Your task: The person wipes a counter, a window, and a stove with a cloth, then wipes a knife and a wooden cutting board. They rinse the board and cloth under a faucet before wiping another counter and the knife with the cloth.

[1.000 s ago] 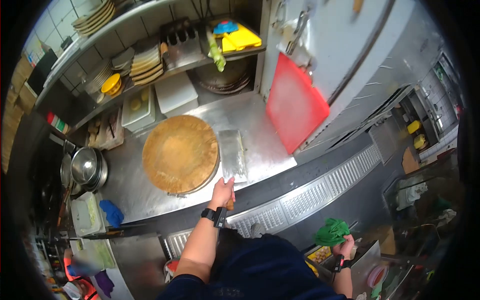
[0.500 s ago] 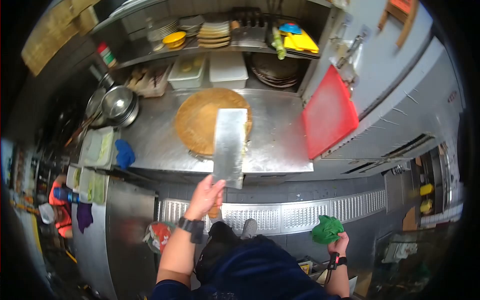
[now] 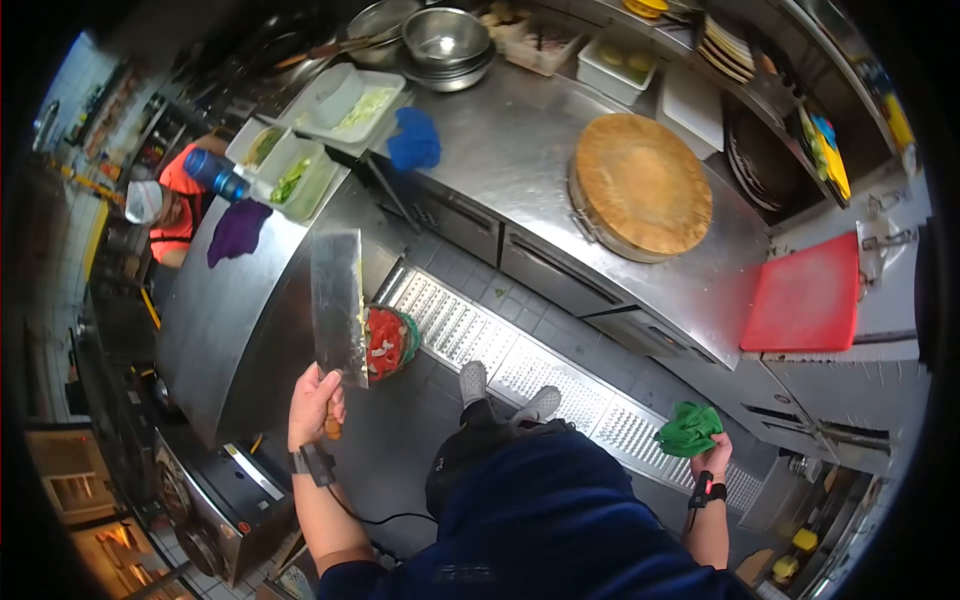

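Half a second ago the cleaver (image 3: 338, 300) hung over the round wooden board (image 3: 643, 185) on the table (image 3: 500, 150). Now the view has swung left and the blade stands upright over the floor, well apart from that board. The left hand (image 3: 317, 400) is clenched round its wooden handle, as before. The right hand (image 3: 710, 455) still grips the bunched green cloth (image 3: 688, 428), low at the person's side. The cleaver's blade is broad, rectangular and dull grey, with pale bits clinging along its right edge. Just beside it on the floor stands a bin (image 3: 405, 335) with red and white scraps inside. On the table, white trays (image 3: 290, 180) hold green cut vegetables, and steel bowls (image 3: 445, 40) sit nested together. A blue cloth (image 3: 414, 138) lies between the two.
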A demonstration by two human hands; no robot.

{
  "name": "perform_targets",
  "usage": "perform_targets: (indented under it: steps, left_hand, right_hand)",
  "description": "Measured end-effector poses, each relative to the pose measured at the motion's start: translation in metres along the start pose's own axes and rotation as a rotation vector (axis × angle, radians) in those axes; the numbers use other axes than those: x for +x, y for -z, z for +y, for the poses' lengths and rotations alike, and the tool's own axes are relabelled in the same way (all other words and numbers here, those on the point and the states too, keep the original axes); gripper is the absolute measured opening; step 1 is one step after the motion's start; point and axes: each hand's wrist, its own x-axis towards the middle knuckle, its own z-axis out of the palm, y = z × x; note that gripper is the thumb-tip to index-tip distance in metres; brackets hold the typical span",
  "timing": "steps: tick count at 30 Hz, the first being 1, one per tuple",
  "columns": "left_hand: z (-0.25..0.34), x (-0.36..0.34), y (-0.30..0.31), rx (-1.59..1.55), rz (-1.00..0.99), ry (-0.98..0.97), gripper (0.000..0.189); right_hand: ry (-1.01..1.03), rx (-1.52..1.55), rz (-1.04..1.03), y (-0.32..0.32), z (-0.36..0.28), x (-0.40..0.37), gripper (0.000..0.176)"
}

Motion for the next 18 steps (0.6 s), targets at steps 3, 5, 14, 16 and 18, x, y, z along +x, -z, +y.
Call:
perform_targets:
  steps: [3,5,14,16,18]
  left_hand:
    - [-0.141,0.073,0.086,0.592,0.248,0.175,0.023]
    - [-0.192,0.09,0.115,1.305,0.431,0.113,0.026]
    - [-0.12,0.121,0.083,0.798,0.31,0.113,0.023]
    - [-0.026,0.089,0.031,0.616,0.253,0.206,0.02]
    - [-0.002,0.09,0.019,0.585,0.096,-0.107,0.031]
  right_hand:
    - [0.009,-0.043,-0.051,-0.043,0.001,0.003,0.057]
    - [-0.028,-0.084,-0.083,-0.072,0.005,0.001,0.057]
    - [0.02,-0.004,-0.309,-0.199,0.029,0.0,0.056]
    - [0.001,-0.003,-0.355,-0.239,0.023,-0.022,0.056]
    - [0.044,0.05,-0.455,-0.264,0.013,-0.04,0.058]
